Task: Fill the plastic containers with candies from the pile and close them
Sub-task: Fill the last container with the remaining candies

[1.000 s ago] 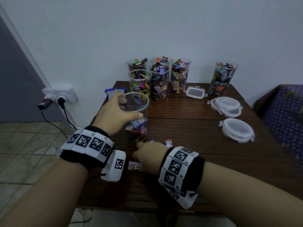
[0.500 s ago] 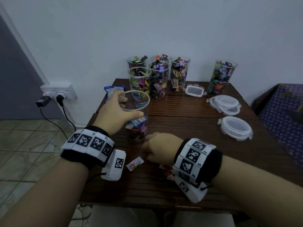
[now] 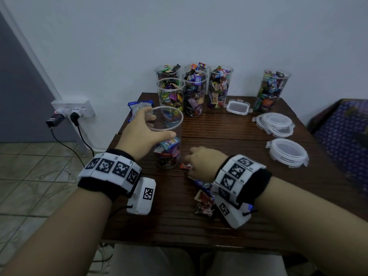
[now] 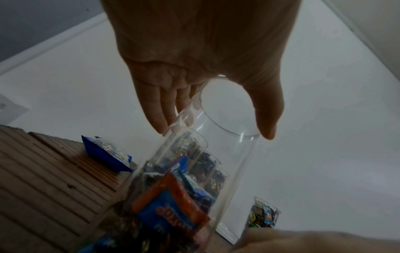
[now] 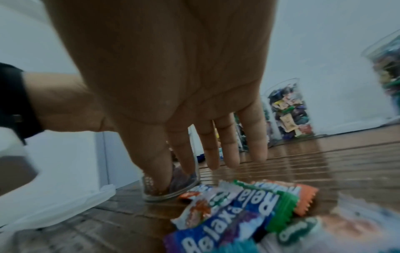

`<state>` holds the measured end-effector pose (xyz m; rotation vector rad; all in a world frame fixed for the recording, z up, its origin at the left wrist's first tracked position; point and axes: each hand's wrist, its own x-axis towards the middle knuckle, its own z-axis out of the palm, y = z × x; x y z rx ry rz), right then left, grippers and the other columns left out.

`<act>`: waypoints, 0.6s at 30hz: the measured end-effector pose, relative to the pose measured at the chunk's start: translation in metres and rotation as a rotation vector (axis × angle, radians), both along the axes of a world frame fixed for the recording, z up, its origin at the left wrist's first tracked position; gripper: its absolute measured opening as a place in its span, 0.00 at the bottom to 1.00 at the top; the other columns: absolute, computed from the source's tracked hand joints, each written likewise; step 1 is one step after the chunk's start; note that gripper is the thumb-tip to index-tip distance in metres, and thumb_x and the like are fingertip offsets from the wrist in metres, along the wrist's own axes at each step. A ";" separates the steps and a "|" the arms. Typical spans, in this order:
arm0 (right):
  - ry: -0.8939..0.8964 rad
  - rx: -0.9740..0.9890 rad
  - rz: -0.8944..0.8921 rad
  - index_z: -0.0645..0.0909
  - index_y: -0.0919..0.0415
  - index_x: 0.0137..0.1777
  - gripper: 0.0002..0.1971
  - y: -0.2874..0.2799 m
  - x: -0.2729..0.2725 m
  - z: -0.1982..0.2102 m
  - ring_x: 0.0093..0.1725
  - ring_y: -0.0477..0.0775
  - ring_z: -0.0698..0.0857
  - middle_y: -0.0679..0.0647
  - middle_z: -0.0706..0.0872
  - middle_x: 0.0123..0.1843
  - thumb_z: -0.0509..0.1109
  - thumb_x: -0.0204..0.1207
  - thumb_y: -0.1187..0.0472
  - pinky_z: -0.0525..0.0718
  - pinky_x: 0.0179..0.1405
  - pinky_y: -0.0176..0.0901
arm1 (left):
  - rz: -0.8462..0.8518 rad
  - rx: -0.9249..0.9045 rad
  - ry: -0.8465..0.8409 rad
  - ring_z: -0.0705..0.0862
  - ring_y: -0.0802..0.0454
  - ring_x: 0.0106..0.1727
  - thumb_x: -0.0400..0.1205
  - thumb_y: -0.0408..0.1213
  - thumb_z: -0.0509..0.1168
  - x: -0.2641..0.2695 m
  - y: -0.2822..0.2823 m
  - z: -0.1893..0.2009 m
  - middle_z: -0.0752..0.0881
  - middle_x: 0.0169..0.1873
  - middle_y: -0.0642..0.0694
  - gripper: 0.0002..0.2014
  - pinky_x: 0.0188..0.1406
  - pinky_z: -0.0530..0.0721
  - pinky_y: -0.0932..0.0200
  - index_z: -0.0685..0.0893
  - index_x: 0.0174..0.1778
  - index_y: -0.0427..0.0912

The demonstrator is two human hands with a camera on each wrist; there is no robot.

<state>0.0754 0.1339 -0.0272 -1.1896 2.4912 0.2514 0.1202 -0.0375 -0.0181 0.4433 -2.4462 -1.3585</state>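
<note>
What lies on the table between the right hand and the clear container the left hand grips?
Head view: one small red-wrapped candy beside the clear plastic container's base.

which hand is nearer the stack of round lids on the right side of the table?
Right. The right hand is over loose candies at mid-table, apart from the round lids. The left hand grips the part-filled container, farther left.

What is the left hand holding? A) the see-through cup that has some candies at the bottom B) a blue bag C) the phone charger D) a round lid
A: the left hand has its thumb and fingers wrapped round the rim of the clear cup, which stands on the table and is only partly full of candies.
</note>
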 end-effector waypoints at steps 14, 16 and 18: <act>-0.145 0.330 0.040 0.45 0.41 0.83 0.50 0.025 0.012 -0.004 0.78 0.62 0.55 0.55 0.50 0.81 0.72 0.67 0.35 0.70 0.71 0.67 | 0.003 0.029 0.005 0.80 0.54 0.60 0.54 0.56 0.77 0.002 0.004 0.002 0.78 0.61 0.53 0.52 0.64 0.80 0.46 0.65 0.76 0.50; -0.134 0.301 0.040 0.49 0.42 0.82 0.48 0.030 0.014 -0.006 0.78 0.62 0.57 0.55 0.52 0.81 0.74 0.68 0.38 0.71 0.71 0.65 | -0.005 0.021 0.000 0.80 0.54 0.60 0.56 0.55 0.80 0.003 0.004 0.001 0.78 0.61 0.53 0.51 0.64 0.80 0.45 0.66 0.76 0.51; -0.122 0.264 0.034 0.54 0.45 0.82 0.44 0.035 0.014 -0.008 0.76 0.61 0.60 0.56 0.56 0.79 0.74 0.70 0.43 0.73 0.70 0.61 | -0.015 0.015 -0.009 0.80 0.55 0.60 0.55 0.57 0.80 0.004 0.005 0.001 0.79 0.60 0.54 0.51 0.62 0.81 0.43 0.66 0.75 0.52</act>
